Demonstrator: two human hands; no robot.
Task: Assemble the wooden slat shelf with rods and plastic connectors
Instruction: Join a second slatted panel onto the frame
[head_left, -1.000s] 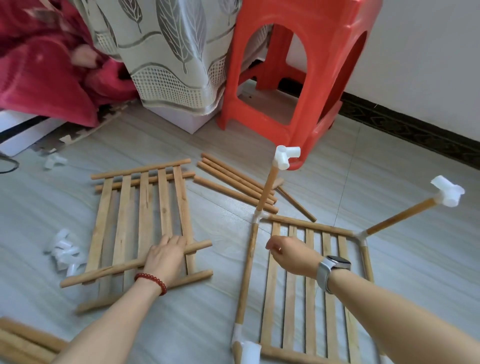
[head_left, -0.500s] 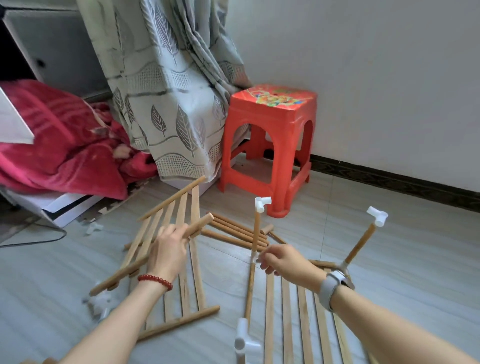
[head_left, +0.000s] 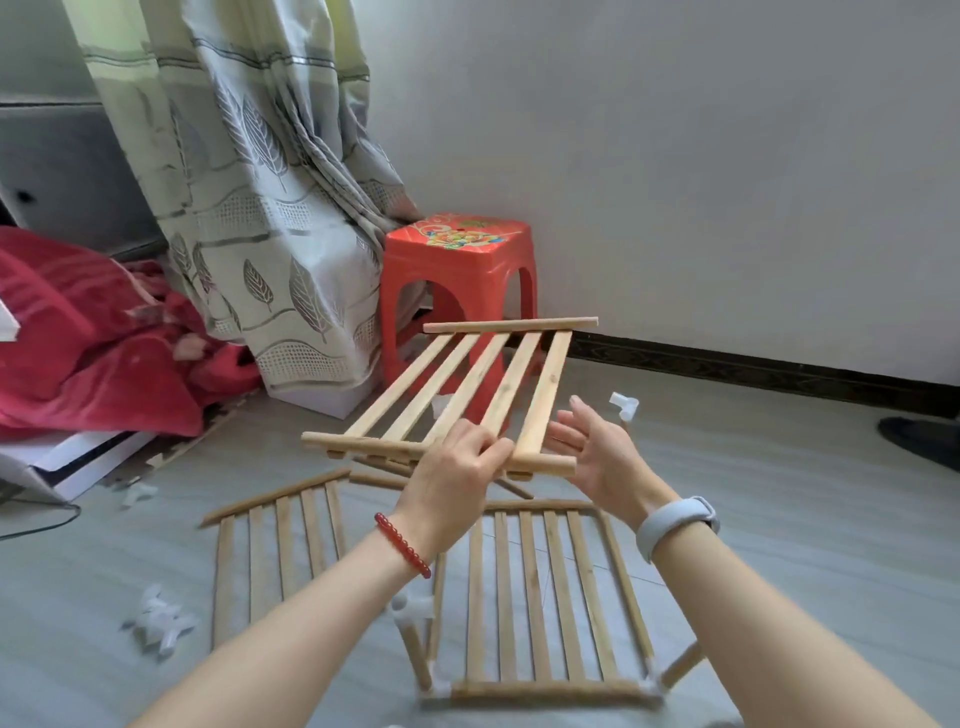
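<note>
Slat panel (head_left: 467, 395) now off the floor, raised in front of the red stool (head_left: 457, 275); half a second back it was only tilted up at the left. Left hand (head_left: 452, 478) grips its near rail, fingers curled round it. Right hand (head_left: 597, 452) has left the upright rod: spread, palm toward the panel's right end, contact unclear. Base frame (head_left: 540, 597) with corner connectors lies on the floor (head_left: 779, 519) below. Second loose panel (head_left: 275, 545) lies to its left.
</note>
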